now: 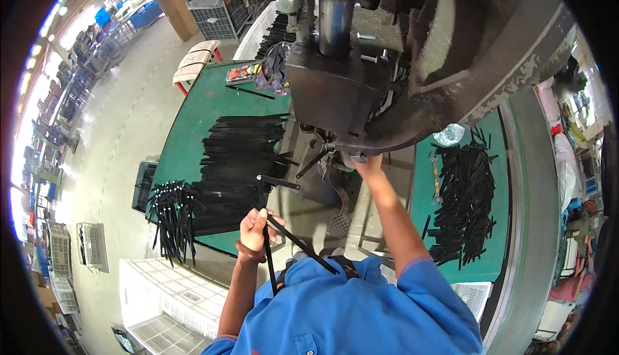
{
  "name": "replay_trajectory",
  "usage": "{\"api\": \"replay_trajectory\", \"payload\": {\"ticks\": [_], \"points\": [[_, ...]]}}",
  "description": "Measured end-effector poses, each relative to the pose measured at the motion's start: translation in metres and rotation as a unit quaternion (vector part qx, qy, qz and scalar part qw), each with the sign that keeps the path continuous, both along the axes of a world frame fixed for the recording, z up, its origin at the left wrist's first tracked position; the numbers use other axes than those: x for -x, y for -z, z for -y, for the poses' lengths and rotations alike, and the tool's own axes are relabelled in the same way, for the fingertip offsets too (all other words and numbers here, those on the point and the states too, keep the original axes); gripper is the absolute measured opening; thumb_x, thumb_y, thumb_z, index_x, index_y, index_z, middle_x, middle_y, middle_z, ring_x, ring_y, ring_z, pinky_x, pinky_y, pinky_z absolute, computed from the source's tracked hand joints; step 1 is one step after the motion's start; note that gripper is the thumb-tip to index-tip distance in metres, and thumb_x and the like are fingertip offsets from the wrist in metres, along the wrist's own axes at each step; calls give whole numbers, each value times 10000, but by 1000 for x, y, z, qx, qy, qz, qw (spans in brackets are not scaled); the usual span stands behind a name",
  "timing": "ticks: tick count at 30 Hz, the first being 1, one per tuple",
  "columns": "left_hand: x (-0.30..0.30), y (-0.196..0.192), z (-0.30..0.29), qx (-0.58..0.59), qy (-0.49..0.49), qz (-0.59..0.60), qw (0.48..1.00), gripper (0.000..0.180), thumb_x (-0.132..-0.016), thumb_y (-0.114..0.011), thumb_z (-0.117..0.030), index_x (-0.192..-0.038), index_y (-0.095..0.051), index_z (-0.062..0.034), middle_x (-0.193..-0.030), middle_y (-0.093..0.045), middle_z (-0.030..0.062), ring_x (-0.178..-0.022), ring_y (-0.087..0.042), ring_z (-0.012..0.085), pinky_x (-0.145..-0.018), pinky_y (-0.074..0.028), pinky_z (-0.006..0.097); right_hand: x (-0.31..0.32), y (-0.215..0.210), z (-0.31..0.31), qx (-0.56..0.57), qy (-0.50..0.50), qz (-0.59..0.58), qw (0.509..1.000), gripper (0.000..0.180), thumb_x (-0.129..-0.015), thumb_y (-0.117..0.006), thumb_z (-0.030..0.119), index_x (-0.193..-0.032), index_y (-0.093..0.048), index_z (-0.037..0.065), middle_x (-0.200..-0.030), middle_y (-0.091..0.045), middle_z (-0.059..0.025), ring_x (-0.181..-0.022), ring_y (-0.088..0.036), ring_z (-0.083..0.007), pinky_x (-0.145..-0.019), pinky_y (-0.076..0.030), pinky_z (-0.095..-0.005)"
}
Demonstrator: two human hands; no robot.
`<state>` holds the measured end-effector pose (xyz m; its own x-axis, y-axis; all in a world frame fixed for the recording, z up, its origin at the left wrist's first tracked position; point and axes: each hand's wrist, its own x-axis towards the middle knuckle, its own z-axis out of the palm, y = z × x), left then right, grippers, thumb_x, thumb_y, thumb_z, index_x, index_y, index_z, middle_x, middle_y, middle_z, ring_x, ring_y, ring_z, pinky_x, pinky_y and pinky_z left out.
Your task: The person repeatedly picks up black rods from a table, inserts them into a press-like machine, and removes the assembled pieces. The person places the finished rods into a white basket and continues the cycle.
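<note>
My left hand [256, 229] is closed, thumb and fingers pinching long black flat strips [303, 246]. One strip slants down to the right; another runs upright through the grip, with a shorter piece angling off its top end by a bright round spot. My right hand [369, 167] reaches under the head of a heavy dark press [338, 90]. Its fingers are largely hidden there, so what they hold does not show. Another black strip [311, 164] sticks out at a slant from the press's tooling, left of my right hand.
Rows of black strips [238, 155] cover the green table [187, 123] on my left, beside a bundle with bright ends [173, 213]. A strip pile [463, 203] and a wrench [436, 177] lie right. A white crate [145, 290] stands lower left; a foot pedal [338, 224] is below.
</note>
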<state>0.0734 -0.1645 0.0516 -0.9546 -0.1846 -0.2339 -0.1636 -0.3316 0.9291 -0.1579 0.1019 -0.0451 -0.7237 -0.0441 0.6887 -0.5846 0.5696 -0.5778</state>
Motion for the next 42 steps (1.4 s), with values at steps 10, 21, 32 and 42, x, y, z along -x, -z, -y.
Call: {"api": "replay_trajectory", "payload": {"ticks": [10,21,32,42], "points": [[20,-12,-35,-27,130,13,991,196,-957,-435,-181,-910,-531,-17,-760,-648,146,-387,-483,94,-380,-391,191,48,24,-23,-58,-6,52,997,218,-839,-580,107,-1027,-581,-2,-890,-635,-134,-711,-596,-235,-629,-501,-332],[37,0,-40,-36,209,2,977,242,-967,-414,-230,-910,-513,-17,-783,-656,126,-412,-484,73,-364,-394,212,-52,-92,53,237,-229,388,861,263,-901,-568,275,-776,-562,44,-623,-535,4,-549,-514,-87,-542,-433,-231],[82,-7,-56,-40,302,-15,952,212,-957,-428,-209,-936,-509,-15,-775,-663,102,-406,-502,88,-351,-378,204,-39,-59,43,536,-196,451,686,285,-916,-468,384,-736,-431,166,-606,-376,48,-477,-343,-62,-410,-280,-233],[114,16,-75,-23,357,1,934,226,-957,-443,-235,-942,-525,-25,-812,-668,114,-439,-510,92,-385,-390,215,-187,-55,8,327,-137,510,784,299,-956,-443,324,-971,-562,50,-721,-588,-20,-567,-533,-99,-537,-434,-235]]}}
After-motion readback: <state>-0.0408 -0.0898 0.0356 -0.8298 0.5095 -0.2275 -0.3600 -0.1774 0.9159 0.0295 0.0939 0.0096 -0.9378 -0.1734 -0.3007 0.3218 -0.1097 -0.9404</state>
